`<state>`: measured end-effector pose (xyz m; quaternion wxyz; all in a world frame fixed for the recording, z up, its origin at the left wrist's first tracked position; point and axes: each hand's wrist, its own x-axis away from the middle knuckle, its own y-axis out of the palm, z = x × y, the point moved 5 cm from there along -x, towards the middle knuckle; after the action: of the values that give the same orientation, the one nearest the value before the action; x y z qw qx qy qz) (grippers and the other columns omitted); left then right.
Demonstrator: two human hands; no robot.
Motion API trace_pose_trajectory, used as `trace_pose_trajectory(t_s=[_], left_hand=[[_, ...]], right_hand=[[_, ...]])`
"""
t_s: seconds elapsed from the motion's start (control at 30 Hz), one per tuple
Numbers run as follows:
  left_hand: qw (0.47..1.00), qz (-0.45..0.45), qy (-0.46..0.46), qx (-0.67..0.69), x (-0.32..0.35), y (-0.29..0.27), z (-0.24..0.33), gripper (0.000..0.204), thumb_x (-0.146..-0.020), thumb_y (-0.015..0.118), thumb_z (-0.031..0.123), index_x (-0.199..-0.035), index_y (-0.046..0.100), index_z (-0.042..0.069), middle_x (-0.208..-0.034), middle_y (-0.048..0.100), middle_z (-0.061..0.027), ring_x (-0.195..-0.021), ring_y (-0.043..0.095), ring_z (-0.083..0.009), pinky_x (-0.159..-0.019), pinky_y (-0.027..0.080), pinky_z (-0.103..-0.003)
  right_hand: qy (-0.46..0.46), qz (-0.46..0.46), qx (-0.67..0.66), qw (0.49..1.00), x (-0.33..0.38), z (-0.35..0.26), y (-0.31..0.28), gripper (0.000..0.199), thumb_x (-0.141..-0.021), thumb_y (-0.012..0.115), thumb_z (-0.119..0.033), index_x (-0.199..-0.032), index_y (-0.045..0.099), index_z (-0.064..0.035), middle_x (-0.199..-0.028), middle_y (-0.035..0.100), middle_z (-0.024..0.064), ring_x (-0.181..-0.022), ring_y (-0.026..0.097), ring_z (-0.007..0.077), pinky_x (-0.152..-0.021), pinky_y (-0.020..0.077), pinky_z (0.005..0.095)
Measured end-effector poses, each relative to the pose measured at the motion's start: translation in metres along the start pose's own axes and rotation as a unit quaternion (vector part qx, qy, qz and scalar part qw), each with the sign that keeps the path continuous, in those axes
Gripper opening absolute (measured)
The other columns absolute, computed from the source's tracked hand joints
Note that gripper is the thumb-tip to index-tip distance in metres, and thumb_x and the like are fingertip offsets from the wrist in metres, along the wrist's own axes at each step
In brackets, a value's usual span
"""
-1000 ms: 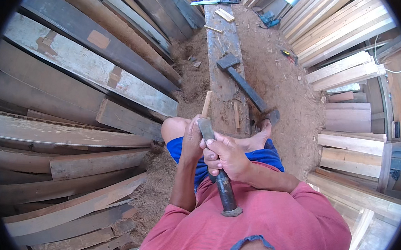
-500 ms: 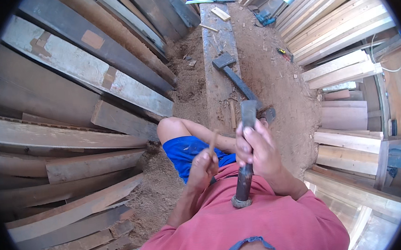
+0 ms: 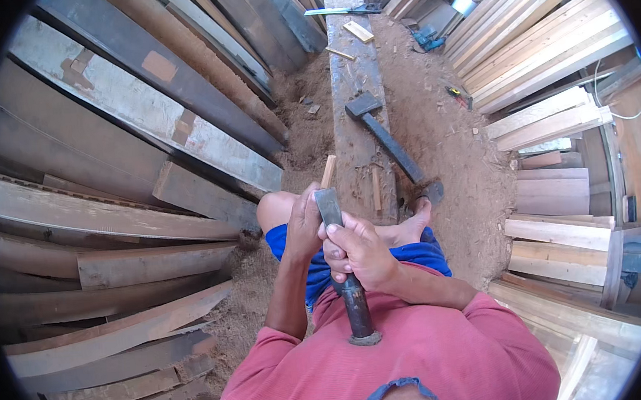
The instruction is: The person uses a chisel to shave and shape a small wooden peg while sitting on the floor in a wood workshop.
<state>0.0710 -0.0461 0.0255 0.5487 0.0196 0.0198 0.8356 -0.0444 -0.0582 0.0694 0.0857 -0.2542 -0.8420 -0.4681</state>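
My right hand (image 3: 359, 251) is wrapped round a chisel (image 3: 357, 307) where its blade meets the dark handle. The wide metal blade points away from me, and the handle's butt end rests against my shirt. Close beside the blade, my left hand (image 3: 308, 222) grips a small wooden stick (image 3: 329, 171), whose pale tip sticks up past the blade. Whether blade and stick touch is hard to see. Beyond my hands, a dark mallet (image 3: 363, 105) lies on a long worn plank (image 3: 352, 64), its handle slanting off the plank's right side.
A hand saw (image 3: 343, 10) and small wood pieces (image 3: 358, 31) lie on the plank's far part. Upright boards (image 3: 110, 163) crowd the left; stacked pale lumber (image 3: 547, 43) lines the right. A blue power tool (image 3: 427, 39) rests on the sawdust-covered ground (image 3: 443, 139).
My right hand has swung the chisel to the left, bringing its blade against or near my left hand. The left hand has moved up and forward with the stick.
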Motion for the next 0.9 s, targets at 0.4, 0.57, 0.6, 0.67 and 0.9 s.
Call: trace_pose_trajectory(t_s=[0.4,0.57,0.6,0.67,0.9], left_hand=[[0.992,-0.054,-0.114,0.025,0.111,0.027,-0.076,0.036,-0.101,0.037,0.034,-0.081,0.047,0.006,-0.064,0.044,-0.006,-0.056,0.043,-0.02,-0.053,0.035,-0.033],[0.954,-0.014,-0.093,0.285,0.032,0.021,-0.028,0.029,-0.1,0.044,0.035,-0.093,0.049,0.008,-0.063,0.046,-0.0012,-0.051,0.041,-0.0088,-0.048,0.034,-0.023],[0.956,-0.009,-0.085,0.28,0.02,0.015,-0.025,0.029,-0.1,0.044,0.035,-0.093,0.049,0.008,-0.063,0.046,-0.0012,-0.051,0.041,-0.0088,-0.048,0.034,-0.023],[0.915,-0.026,-0.089,0.393,-0.003,0.018,-0.016,0.023,-0.1,0.044,0.031,-0.097,0.049,0.008,-0.064,0.045,-0.0005,-0.054,0.042,-0.0078,-0.05,0.035,-0.021],[0.992,-0.002,-0.03,0.119,0.0,0.006,-0.002,0.03,-0.105,0.037,0.031,-0.094,0.053,0.008,-0.074,0.048,0.0063,-0.064,0.042,-0.001,-0.054,0.035,-0.019]], right_hand=[[-0.209,0.034,0.113,0.971,0.069,-0.072,0.0,0.019,-0.101,0.046,-0.024,-0.101,0.046,-0.0055,-0.064,0.04,-0.0017,-0.047,0.037,0.0053,-0.044,0.0404,0.0241],[-0.123,0.088,-0.005,0.989,0.01,-0.041,-0.048,0.014,-0.1,0.046,-0.021,-0.102,0.047,-0.007,-0.069,0.043,-0.0018,-0.049,0.039,0.0053,-0.047,0.0425,0.0246],[-0.108,0.076,-0.037,0.991,0.0,-0.036,-0.042,0.013,-0.101,0.044,-0.02,-0.103,0.048,-0.0079,-0.071,0.043,-0.0023,-0.05,0.039,0.0055,-0.048,0.0431,0.0254],[-0.077,0.042,-0.048,0.995,-0.009,-0.03,-0.025,0.012,-0.101,0.044,-0.02,-0.102,0.048,-0.0087,-0.071,0.043,-0.0023,-0.05,0.04,0.0055,-0.048,0.0435,0.0254],[-0.009,-0.01,0.011,1.0,0.004,-0.005,0.003,0.014,-0.101,0.043,-0.021,-0.101,0.047,-0.0079,-0.067,0.04,-0.0027,-0.047,0.037,0.0046,-0.048,0.042,0.0248]])
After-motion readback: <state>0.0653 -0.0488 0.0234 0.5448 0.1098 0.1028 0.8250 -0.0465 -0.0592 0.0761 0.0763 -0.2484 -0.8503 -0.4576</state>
